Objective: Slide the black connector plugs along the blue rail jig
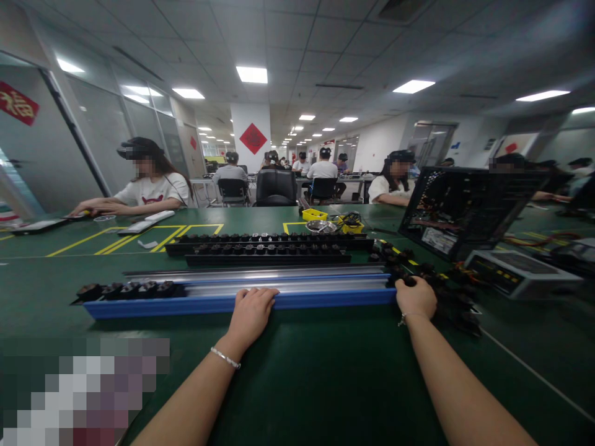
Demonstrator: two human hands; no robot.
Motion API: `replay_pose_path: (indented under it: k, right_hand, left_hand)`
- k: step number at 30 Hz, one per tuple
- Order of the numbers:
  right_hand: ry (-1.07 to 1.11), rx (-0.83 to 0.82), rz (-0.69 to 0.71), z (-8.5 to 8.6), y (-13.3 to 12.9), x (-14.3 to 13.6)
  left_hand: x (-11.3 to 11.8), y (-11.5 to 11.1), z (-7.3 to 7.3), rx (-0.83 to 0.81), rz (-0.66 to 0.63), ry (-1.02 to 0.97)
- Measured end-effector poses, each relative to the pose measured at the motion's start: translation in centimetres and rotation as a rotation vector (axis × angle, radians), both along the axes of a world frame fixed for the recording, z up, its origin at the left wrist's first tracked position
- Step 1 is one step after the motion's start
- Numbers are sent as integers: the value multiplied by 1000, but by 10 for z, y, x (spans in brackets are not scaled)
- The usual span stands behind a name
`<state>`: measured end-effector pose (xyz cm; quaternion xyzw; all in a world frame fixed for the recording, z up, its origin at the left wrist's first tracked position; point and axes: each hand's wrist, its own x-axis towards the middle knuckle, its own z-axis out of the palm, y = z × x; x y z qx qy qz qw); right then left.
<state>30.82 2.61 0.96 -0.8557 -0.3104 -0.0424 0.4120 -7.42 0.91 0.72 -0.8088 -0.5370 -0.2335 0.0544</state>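
A long blue channel (316, 300) with a silvery inside lies across the green table in front of me. Several black, socket-like parts (139, 289) stand in a row at its left end. Over the middle of its front wall, my left hand (253, 306) has its fingers curled and pressed together, gripping the edge. At the right end, my right hand (417, 298) is closed with thumb and fingers around a small black part, mostly hidden by the fingers. More loose black parts (458, 303) lie in a heap just right of that hand.
Behind the channel lie two black rails (269, 259) filled with similar black parts. An open computer case (465, 210) and a grey power supply (520, 272) stand on the right. Further back are a yellow tray (315, 214) and a metal bowl (320, 227). Other people sit at tables beyond.
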Motion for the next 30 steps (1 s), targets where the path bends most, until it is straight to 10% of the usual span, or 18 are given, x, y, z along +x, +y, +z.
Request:
replay_pose_path:
  k: [30]
  right_hand:
    - [40, -10, -25, -16, 7, 34]
  left_hand:
    - [-3, 2, -6, -27, 3, -23]
